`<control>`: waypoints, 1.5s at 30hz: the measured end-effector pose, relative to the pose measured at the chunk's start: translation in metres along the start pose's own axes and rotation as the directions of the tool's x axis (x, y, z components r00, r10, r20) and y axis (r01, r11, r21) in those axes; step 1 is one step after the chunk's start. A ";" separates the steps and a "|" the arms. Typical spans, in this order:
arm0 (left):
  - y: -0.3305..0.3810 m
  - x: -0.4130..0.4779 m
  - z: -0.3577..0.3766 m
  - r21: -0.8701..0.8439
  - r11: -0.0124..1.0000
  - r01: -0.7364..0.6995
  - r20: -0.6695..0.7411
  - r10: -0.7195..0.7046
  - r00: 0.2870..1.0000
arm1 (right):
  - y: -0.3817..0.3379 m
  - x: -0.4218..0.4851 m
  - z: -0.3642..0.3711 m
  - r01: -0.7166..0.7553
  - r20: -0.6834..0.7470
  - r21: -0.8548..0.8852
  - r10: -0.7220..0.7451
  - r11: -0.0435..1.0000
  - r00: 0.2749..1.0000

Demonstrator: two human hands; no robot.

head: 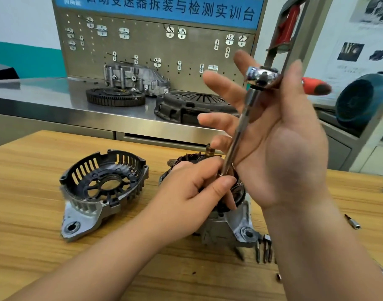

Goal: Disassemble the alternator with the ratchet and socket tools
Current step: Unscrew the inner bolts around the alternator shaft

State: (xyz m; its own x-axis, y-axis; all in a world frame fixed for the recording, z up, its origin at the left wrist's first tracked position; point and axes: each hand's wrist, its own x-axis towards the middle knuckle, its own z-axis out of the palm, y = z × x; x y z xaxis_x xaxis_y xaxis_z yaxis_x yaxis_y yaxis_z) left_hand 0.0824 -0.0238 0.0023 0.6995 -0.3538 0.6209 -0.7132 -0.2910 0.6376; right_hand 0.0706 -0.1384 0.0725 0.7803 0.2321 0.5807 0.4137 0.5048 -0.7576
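From the head camera, the alternator body (227, 216) stands on the wooden table (34, 170), in the middle and close to the person, with its copper windings facing up and a brass-coloured shaft end (209, 148) sticking out at the far side. The left hand (192, 187) rests on top of it, thumb and curled fingers pinching the lower end of a long extension bar (240, 131) that rises, tilted, from the windings. At the top of the bar sits the ratchet (262, 74), its red handle (315, 86) pointing right. The right hand (281, 140) is spread wide, fingers straight and palm toward the bar, with the ratchet head lying between thumb and forefinger; it grips nothing. Left of the alternator, just apart from it, the removed end cover (103, 187) lies with its hollow side up. Several loose bits (264, 248) lie by the alternator's near right corner. Behind the table, a steel bench (45, 94) carries a toothed ring (115, 97) and a clutch plate (192, 105).
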 end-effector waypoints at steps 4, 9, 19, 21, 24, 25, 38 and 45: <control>0.002 -0.003 0.003 -0.056 0.996 0.068 -0.022 -0.069 0.997 | 0.001 -0.003 0.005 0.226 -0.030 -0.290 -0.245 0.930 0.969; 0.002 -0.001 0.003 -0.072 0.994 0.076 -0.019 -0.078 0.997 | -0.002 -0.002 0.008 0.238 0.035 -0.238 -0.236 0.942 0.971; 0.001 -0.002 0.001 0.000 1.000 0.013 -0.023 -0.013 1.000 | -0.002 0.000 0.000 -0.002 0.029 0.018 0.002 1.000 1.000; 0.001 -0.002 0.001 -0.065 0.997 0.039 -0.039 -0.041 0.998 | -0.002 -0.001 0.003 0.122 0.007 -0.115 -0.122 0.986 0.993; 0.002 -0.001 0.001 -0.083 0.995 0.050 -0.035 -0.053 0.998 | -0.004 -0.002 0.006 0.260 0.036 -0.217 -0.259 0.941 0.965; 0.002 -0.001 0.001 -0.077 0.996 0.042 -0.039 -0.045 0.998 | -0.005 -0.002 0.006 0.260 0.041 -0.199 -0.257 0.945 0.966; 0.000 -0.001 0.001 -0.042 0.998 -0.039 -0.043 0.037 0.998 | 0.000 -0.001 0.004 0.084 0.011 -0.006 -0.084 0.996 0.996; 0.001 -0.001 0.002 -0.108 0.994 0.016 -0.093 -0.026 0.995 | -0.001 -0.001 0.008 0.208 0.039 -0.070 -0.206 0.976 0.978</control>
State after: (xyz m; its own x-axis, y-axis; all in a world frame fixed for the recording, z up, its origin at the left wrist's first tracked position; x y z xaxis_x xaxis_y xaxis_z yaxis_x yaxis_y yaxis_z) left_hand 0.0811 -0.0256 0.0012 0.7189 -0.2619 0.6439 -0.6931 -0.1989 0.6929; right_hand 0.0658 -0.1326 0.0748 0.6597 0.1552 0.7353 0.5988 0.4828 -0.6391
